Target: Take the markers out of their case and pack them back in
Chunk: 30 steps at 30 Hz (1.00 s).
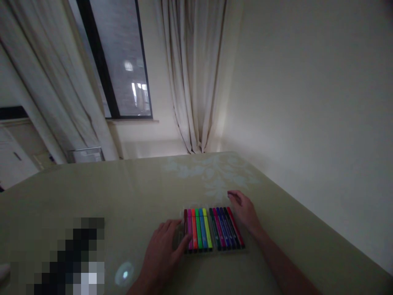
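A clear plastic marker case [216, 251] lies flat on the table, holding several coloured markers in two side-by-side groups. Brown, purple, orange, green, blue and yellow markers [198, 230] fill the left group; dark green, magenta, dark blue, black and red ones [226, 228] are on the right. My left hand [164, 246] grips the case's left end, thumb over its front corner and fingers along the side. Just beyond the right group's far end, my right hand [244, 209] is raised, thumb and fingers pinched together. Whatever may be between those fingertips is too small to make out.
The greenish table [92, 192] has a pale leaf pattern [215, 172] toward its far edge. A wall [319, 123] runs along the right side. Curtains [196, 73] and a window [123, 57] are behind. A pixelated dark patch [70, 254] covers the lower left.
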{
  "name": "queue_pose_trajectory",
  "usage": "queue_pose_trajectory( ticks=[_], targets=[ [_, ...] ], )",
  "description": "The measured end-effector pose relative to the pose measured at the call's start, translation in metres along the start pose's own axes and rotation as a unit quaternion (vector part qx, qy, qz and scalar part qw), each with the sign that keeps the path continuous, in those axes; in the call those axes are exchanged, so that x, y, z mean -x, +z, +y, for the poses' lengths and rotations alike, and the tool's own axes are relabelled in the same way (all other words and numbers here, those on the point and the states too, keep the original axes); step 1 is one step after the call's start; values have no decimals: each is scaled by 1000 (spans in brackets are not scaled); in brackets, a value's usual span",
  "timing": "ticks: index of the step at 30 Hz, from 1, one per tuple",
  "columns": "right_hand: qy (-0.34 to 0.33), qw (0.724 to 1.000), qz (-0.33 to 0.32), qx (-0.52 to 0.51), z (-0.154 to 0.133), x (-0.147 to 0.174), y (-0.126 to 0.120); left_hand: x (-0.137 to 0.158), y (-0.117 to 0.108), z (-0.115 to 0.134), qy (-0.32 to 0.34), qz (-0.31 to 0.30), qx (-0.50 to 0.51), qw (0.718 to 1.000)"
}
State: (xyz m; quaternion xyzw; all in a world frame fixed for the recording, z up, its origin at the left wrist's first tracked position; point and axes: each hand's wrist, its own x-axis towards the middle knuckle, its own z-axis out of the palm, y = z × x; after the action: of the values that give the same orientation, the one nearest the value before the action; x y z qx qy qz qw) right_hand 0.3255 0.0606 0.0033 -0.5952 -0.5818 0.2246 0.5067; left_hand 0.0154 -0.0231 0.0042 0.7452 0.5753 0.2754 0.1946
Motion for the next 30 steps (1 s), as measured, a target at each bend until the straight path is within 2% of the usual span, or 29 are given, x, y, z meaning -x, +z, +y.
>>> queue_pose_trajectory(
  ticks=[3, 5, 7, 10, 14, 17, 21, 25, 30],
  targets=[
    [-25, 999, 9, 25, -7, 2, 0, 3, 5, -1, 62, -6, -18, 998],
    [-45, 998, -21, 25, -19, 7, 5, 5, 9, 1, 110, -27, -16, 993],
    [-70, 994, -85, 25, -36, 13, 17, 8, 13, 4, 128, -39, -12, 991],
    [-126, 969, -202, 60, -63, 16, 42, 9, 19, 7, 112, -36, -4, 993],
    [-145, 925, -297, 189, -87, 8, 76, 7, 20, 5, 98, -34, 1, 995],
    [-160, 890, -314, 288, -91, 4, 93, 5, 17, 2, 93, -44, -5, 995],
    [-221, 866, -314, 320, -86, 9, 104, 5, 15, 3, 72, -57, -9, 996],
    [-225, 859, -318, 333, -87, 12, 106, 7, 15, 9, 47, -47, -10, 998],
    [-201, 867, -317, 327, -93, 9, 106, 9, 14, 14, 14, -48, -8, 999]
  ],
)
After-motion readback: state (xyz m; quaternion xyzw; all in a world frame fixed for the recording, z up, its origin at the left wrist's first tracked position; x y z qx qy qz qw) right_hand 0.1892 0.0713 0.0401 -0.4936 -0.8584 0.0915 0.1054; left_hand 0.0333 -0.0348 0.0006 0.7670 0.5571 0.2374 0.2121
